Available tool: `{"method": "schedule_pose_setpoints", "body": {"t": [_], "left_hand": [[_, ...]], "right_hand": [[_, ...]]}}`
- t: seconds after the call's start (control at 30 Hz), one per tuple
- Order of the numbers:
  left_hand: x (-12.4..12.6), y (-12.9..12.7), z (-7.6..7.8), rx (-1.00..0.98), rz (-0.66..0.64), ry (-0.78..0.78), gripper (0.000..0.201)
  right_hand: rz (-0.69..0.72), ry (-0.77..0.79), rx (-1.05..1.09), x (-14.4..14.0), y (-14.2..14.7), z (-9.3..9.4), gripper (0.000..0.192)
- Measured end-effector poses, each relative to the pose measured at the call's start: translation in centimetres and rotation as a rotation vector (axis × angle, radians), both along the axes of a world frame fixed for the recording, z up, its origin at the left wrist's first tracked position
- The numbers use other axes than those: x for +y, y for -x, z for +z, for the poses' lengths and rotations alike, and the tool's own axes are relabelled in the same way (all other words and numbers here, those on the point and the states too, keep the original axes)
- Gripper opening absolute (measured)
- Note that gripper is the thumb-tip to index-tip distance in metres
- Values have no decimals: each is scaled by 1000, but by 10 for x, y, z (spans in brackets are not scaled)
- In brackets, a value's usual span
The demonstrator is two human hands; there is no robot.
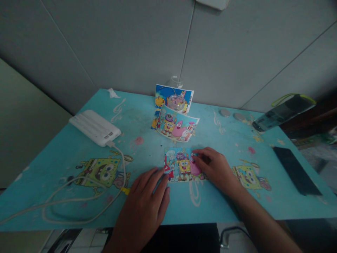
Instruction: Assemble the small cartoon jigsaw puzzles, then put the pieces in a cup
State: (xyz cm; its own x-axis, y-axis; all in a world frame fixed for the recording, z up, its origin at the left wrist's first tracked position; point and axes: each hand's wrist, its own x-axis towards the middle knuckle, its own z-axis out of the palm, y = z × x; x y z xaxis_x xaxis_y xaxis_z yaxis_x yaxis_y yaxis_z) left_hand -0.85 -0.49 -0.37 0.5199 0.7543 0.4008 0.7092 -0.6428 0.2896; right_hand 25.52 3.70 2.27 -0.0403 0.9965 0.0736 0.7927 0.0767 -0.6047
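Right, starting at the left: a white power bank (95,127) lies on the table (39,182), its white cable (79,196) looping toward the near edge across a cartoon print on the blue cover. Moving in, the left hand (147,200) lies flat, palm down, fingers (160,177) extended and loosely together, their tips touching the lower left corner of the small cartoon puzzle (181,164). They pinch nothing; they simply pin the corner. That looks like the sound way to do it: hold the frame down so nothing slides while the other hand works.

The puzzle sits at the middle of the table, near the front edge, between both hands. Behind it, a reference picture (177,127) leans tilted, with a second printed card (162,95) standing behind that and a small clear glass cup (176,102) in front of the card.

Now the right hand (214,168): it comes in from the lower right, forearm angled across the table, wrist low, fingers (200,159) curled and bunched over the puzzle's right side. Whether they pinch a loose piece or just press one down, I cannot tell. A light, straight press would seat a piece without lifting its neighbours, I'd judge.

Far right, a dark phone (296,170) lies flat, well apart.
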Motion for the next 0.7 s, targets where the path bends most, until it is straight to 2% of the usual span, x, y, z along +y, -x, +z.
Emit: {"method": "schedule_pose_setpoints", "body": {"t": [0.2,0.4,0.7], "left_hand": [[1,0,-1,6,-4,3,32],[-1,1,0,16,3,6,32],[-1,1,-1,12,3,-1,32]], "right_hand": [[-23,16,44,0,-4,2,23],[38,36,49,-1,-4,4,27],[35,47,48,1,-3,3,23]]}}
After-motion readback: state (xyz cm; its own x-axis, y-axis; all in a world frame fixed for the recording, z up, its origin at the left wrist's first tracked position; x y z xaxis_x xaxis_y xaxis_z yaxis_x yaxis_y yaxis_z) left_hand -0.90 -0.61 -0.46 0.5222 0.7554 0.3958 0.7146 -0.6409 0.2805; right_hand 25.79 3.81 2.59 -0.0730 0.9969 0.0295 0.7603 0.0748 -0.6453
